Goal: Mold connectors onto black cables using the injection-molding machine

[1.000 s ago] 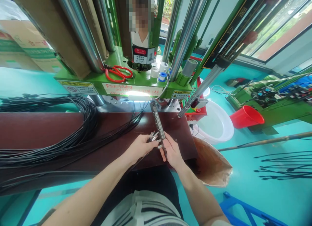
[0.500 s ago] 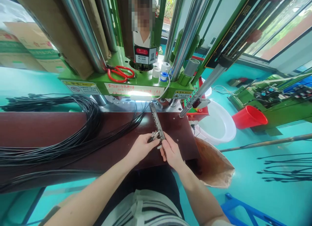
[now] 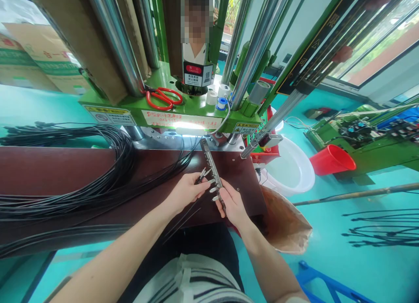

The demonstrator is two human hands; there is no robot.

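Observation:
My right hand (image 3: 233,202) is closed around the near end of a long, narrow metal bar (image 3: 209,160). The bar slants away over the brown tabletop toward the press, with small metal pieces (image 3: 214,190) jutting from its left side near my fingers. Close to its left edge, my left hand (image 3: 189,188) pinches black cables with metal ends (image 3: 203,174) that poke out past the fingertips. Thin black cable lengths (image 3: 182,222) trail below the left hand. Whether the left fingers touch the bar, I cannot tell.
A green press (image 3: 131,103) stands behind the tabletop (image 3: 59,168), with red-handled scissors (image 3: 163,99) on its ledge. Bundled black cables (image 3: 121,163) spread over the left side. To the right are a white tub (image 3: 303,181), a red bucket (image 3: 334,159) and a brown paper bag (image 3: 291,224).
My left hand has shifted slightly left, away from the bar. The metal cable ends now show apart from it, more pieces along the bar are visible, and thin cables appear below.

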